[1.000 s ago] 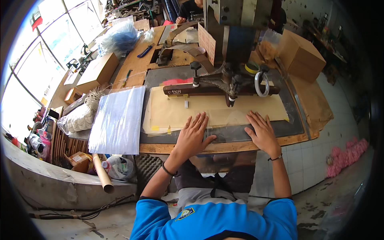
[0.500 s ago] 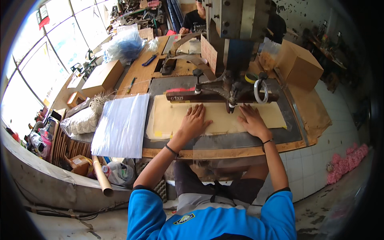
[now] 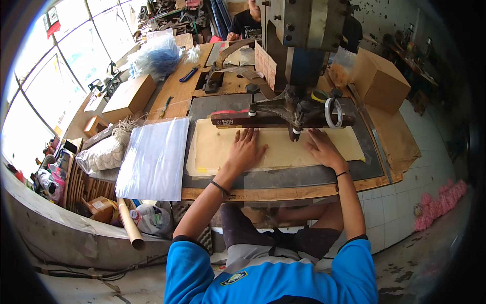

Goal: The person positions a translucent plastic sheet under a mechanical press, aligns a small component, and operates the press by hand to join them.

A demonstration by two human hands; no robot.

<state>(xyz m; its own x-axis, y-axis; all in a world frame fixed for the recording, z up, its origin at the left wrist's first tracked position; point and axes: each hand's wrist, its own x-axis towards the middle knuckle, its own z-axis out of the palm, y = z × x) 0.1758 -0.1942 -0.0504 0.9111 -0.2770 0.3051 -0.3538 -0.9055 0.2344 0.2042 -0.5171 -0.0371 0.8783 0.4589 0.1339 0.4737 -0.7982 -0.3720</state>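
Note:
Both palms lie flat on a cream-coloured board (image 3: pixel 283 154) set on the dark grey work pad (image 3: pixel 235 181). A clear plastic film seems to overlie part of it, but its extent is hard to make out. My left hand (image 3: pixel 247 150) is left of the middle, fingers stretched forward to the front edge of a dark metal press bar (image 3: pixel 235 120). On the other side my right hand (image 3: pixel 326 149) rests with its fingers spread, tips close to the same bar. Neither hand grips anything. The bar hangs from a press head (image 3: pixel 291 106), and the board's far part is hidden beneath it.
Clear plastic sheets (image 3: pixel 152 157) lie stacked at the left. Behind them are a cardboard box (image 3: pixel 130 96), a blue cutter (image 3: pixel 189 74) and a pile of plastic bags (image 3: pixel 154 55). Another carton (image 3: pixel 379 81) stands right of the press. A person (image 3: pixel 246 23) sits beyond the table.
Both hands have slid slightly forward, up to the press bar, and the right hand has also shifted a little to the right. Both remain flat on the board.

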